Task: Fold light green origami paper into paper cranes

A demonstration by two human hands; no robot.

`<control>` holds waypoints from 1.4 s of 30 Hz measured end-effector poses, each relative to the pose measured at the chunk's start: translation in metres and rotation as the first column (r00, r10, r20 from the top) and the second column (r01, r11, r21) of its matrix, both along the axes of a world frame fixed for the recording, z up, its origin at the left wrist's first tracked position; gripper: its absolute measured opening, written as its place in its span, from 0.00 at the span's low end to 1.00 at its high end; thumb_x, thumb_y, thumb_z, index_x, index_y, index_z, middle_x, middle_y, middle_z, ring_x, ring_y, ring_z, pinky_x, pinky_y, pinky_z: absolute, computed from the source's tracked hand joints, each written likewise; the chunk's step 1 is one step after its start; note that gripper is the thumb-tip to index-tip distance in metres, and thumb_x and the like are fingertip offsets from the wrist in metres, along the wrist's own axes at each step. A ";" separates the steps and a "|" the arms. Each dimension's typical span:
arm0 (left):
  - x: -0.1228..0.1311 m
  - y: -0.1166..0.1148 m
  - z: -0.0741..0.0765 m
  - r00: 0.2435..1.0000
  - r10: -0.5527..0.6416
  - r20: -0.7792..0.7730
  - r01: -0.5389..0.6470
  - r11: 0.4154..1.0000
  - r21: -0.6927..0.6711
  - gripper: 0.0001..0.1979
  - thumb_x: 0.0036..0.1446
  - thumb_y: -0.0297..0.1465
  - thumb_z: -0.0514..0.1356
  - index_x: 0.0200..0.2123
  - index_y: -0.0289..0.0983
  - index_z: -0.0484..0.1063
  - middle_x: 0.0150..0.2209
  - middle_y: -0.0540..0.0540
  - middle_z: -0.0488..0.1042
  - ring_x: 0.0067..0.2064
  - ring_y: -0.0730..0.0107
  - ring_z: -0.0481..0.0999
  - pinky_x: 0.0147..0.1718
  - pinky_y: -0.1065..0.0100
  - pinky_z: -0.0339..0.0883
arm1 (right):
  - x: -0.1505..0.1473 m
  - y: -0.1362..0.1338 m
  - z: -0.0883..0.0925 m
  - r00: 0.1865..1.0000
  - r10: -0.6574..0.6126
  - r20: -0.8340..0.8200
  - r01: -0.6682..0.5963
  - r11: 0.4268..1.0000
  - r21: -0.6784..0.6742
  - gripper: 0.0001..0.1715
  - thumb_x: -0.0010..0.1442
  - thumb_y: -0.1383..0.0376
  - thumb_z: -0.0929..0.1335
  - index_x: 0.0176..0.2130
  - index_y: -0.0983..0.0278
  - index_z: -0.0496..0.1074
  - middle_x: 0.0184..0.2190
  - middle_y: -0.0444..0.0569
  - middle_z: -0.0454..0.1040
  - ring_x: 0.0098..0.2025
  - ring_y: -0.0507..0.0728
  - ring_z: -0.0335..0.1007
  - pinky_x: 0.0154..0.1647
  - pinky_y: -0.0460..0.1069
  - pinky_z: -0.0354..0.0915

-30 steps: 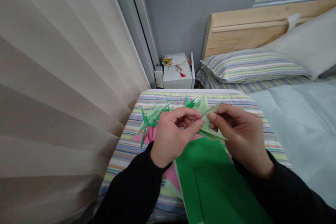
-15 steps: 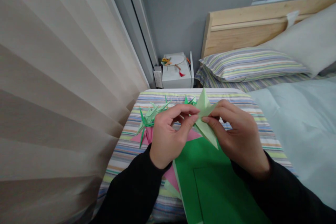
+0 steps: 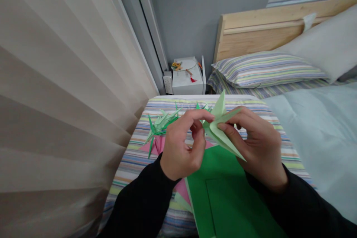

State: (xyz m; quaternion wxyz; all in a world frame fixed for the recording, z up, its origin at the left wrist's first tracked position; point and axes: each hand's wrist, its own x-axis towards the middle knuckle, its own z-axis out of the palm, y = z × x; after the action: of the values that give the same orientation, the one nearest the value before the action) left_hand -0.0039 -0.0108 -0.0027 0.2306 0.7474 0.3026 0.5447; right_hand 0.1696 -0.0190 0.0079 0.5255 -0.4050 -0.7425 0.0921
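Note:
A pale green folded paper piece [image 3: 220,130] with long pointed flaps is held up between both hands, above a striped cloth surface [image 3: 134,160]. My right hand [image 3: 256,145] pinches it from the right, thumb on top of a flap. My left hand [image 3: 181,141] is curled, its forefinger and thumb touching the piece's left edge. Below the hands lie dark green paper sheets [image 3: 223,193] and a pink sheet [image 3: 158,143]. Several finished green folded paper shapes [image 3: 160,124] lie on the cloth to the left.
Beige pleated curtain [image 3: 55,100] fills the left. A small white bedside table [image 3: 186,76] with small objects stands at the back by a grey wall. To the right is a bed with a wooden headboard [image 3: 264,33], a striped pillow [image 3: 264,68] and a pale blue cover [image 3: 320,134].
The pale green piece has been raised and turned, its upper point now higher and its lower flap reaching further right. My left thumb has drawn back from it, leaving the fingertip on its edge.

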 end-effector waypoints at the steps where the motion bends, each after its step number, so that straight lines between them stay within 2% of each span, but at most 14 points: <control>1: 0.000 0.001 -0.001 1.000 0.016 -0.008 -0.016 1.000 0.014 0.16 0.60 0.19 0.59 0.49 0.38 0.72 0.40 0.46 0.77 0.31 0.73 0.71 0.31 0.68 0.69 | 0.000 0.000 0.001 1.000 -0.003 -0.007 0.004 1.000 0.003 0.10 0.64 0.75 0.70 0.31 0.64 0.72 0.28 0.46 0.72 0.32 0.52 0.69 0.33 0.48 0.62; 4: 0.002 0.004 0.000 0.999 0.031 -0.024 -0.028 0.994 0.104 0.11 0.61 0.20 0.61 0.45 0.39 0.72 0.40 0.46 0.78 0.32 0.73 0.74 0.31 0.69 0.69 | -0.001 0.000 0.001 0.999 -0.005 -0.033 0.006 1.000 0.010 0.10 0.64 0.75 0.70 0.31 0.64 0.71 0.28 0.44 0.71 0.31 0.52 0.68 0.32 0.48 0.62; 6: 0.002 0.006 0.002 0.998 0.039 -0.045 -0.031 0.984 0.176 0.08 0.62 0.20 0.61 0.40 0.38 0.73 0.39 0.47 0.79 0.37 0.71 0.78 0.36 0.69 0.72 | -0.001 0.000 0.000 0.999 0.000 -0.040 0.000 1.000 0.011 0.10 0.64 0.75 0.70 0.32 0.63 0.71 0.29 0.44 0.71 0.32 0.52 0.69 0.33 0.48 0.63; 9: 0.002 0.008 0.003 0.995 0.087 -0.041 -0.076 0.971 0.226 0.09 0.63 0.19 0.60 0.35 0.38 0.75 0.37 0.47 0.80 0.41 0.70 0.80 0.42 0.67 0.73 | 0.000 -0.001 -0.002 0.999 0.035 -0.031 -0.035 0.999 0.013 0.09 0.66 0.76 0.68 0.35 0.64 0.73 0.31 0.46 0.72 0.35 0.52 0.70 0.36 0.49 0.64; 12: 0.001 0.008 0.001 0.993 0.114 0.029 -0.117 0.975 0.187 0.09 0.62 0.18 0.61 0.36 0.37 0.77 0.37 0.47 0.81 0.41 0.70 0.79 0.41 0.68 0.73 | 0.001 -0.001 -0.004 0.996 0.088 -0.013 -0.087 0.996 0.010 0.10 0.67 0.77 0.66 0.40 0.66 0.75 0.35 0.49 0.75 0.39 0.53 0.71 0.39 0.49 0.66; 16: -0.001 0.008 -0.002 0.990 0.096 0.098 -0.106 0.989 0.103 0.09 0.60 0.18 0.63 0.37 0.37 0.78 0.38 0.46 0.80 0.40 0.70 0.78 0.39 0.68 0.72 | 0.003 0.000 -0.006 0.991 0.132 0.036 -0.133 0.991 0.019 0.10 0.65 0.76 0.68 0.45 0.66 0.75 0.39 0.51 0.76 0.43 0.56 0.71 0.43 0.53 0.66; 22: 0.000 0.008 -0.002 0.989 0.076 0.125 -0.085 0.994 0.071 0.09 0.58 0.17 0.63 0.37 0.36 0.78 0.37 0.45 0.79 0.40 0.69 0.78 0.38 0.68 0.72 | 0.004 0.002 -0.009 0.987 0.071 0.141 -0.084 0.992 0.093 0.08 0.64 0.72 0.72 0.45 0.66 0.75 0.38 0.51 0.76 0.41 0.58 0.70 0.41 0.56 0.63; 26: -0.001 0.007 0.000 0.992 0.073 0.099 -0.079 0.995 0.060 0.08 0.59 0.19 0.62 0.37 0.36 0.78 0.37 0.46 0.79 0.40 0.68 0.78 0.38 0.67 0.71 | 0.002 0.003 -0.010 0.988 0.050 0.147 -0.068 0.990 0.124 0.06 0.64 0.72 0.71 0.43 0.67 0.75 0.37 0.52 0.77 0.39 0.58 0.70 0.40 0.56 0.62; 28: -0.003 0.006 0.002 0.996 0.063 0.064 -0.067 0.995 0.073 0.09 0.60 0.19 0.60 0.37 0.36 0.78 0.38 0.45 0.79 0.41 0.67 0.78 0.41 0.65 0.71 | 0.001 0.002 -0.009 0.993 0.056 0.102 -0.067 0.993 0.099 0.04 0.64 0.72 0.70 0.41 0.66 0.76 0.35 0.51 0.77 0.38 0.57 0.71 0.39 0.55 0.62; 31: -0.006 0.004 0.005 1.000 0.023 0.019 -0.025 0.995 0.099 0.10 0.59 0.20 0.58 0.39 0.36 0.78 0.39 0.44 0.80 0.42 0.64 0.77 0.39 0.63 0.69 | 0.000 0.001 -0.005 0.995 0.096 -0.039 -0.096 0.995 -0.009 0.06 0.64 0.74 0.70 0.36 0.64 0.76 0.33 0.48 0.77 0.36 0.55 0.72 0.37 0.52 0.64; 35: -0.006 0.003 0.003 1.000 0.019 -0.012 -0.018 0.997 0.078 0.10 0.58 0.24 0.62 0.43 0.38 0.77 0.41 0.43 0.80 0.39 0.64 0.76 0.35 0.63 0.68 | 0.001 0.000 0.000 0.968 0.145 -0.205 -0.181 0.970 -0.165 0.10 0.61 0.76 0.69 0.31 0.62 0.74 0.29 0.44 0.75 0.33 0.53 0.71 0.36 0.50 0.65; 39: -0.002 0.004 -0.001 0.995 0.094 0.046 -0.093 0.995 -0.023 0.08 0.59 0.28 0.67 0.43 0.39 0.77 0.37 0.47 0.79 0.32 0.71 0.75 0.32 0.67 0.71 | 0.003 0.001 0.001 0.965 0.139 -0.222 -0.189 0.956 -0.225 0.10 0.60 0.74 0.69 0.29 0.61 0.72 0.27 0.43 0.74 0.32 0.54 0.69 0.35 0.50 0.64; 42: 0.001 0.005 -0.001 0.990 0.103 0.091 -0.096 0.992 -0.083 0.07 0.59 0.28 0.68 0.42 0.38 0.77 0.36 0.48 0.80 0.33 0.72 0.78 0.33 0.70 0.74 | 0.003 0.002 -0.002 0.966 0.132 -0.223 -0.191 0.944 -0.270 0.10 0.62 0.71 0.69 0.29 0.62 0.73 0.26 0.44 0.73 0.32 0.55 0.69 0.35 0.50 0.64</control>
State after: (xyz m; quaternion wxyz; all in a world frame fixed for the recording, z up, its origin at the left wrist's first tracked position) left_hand -0.0032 -0.0055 -0.0037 0.2466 0.6947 0.3494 0.5783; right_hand 0.1731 -0.0172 0.0063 0.5239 -0.4036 -0.6945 0.2833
